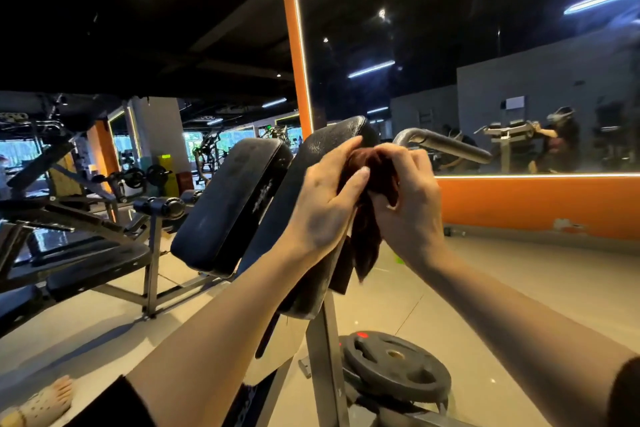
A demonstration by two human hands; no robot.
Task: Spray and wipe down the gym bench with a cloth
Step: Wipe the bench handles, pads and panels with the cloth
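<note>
Dark red cloth (pixel 369 191) is bunched up between both hands, right by the black bench pad (pixel 311 163). Left hand (pixel 325 204) and right hand (pixel 408 198) both pinch it, maybe folding it so it wipes better.

Honestly nothing here you can actually read. There's a pale printed mark running down the left black pad (pixel 239 198), at about 9 o'clock from the hands, but it's way too smeared to make out. A white sign in the mirror (pixel 515 103) at 2 o'clock is blank at this size.
</note>
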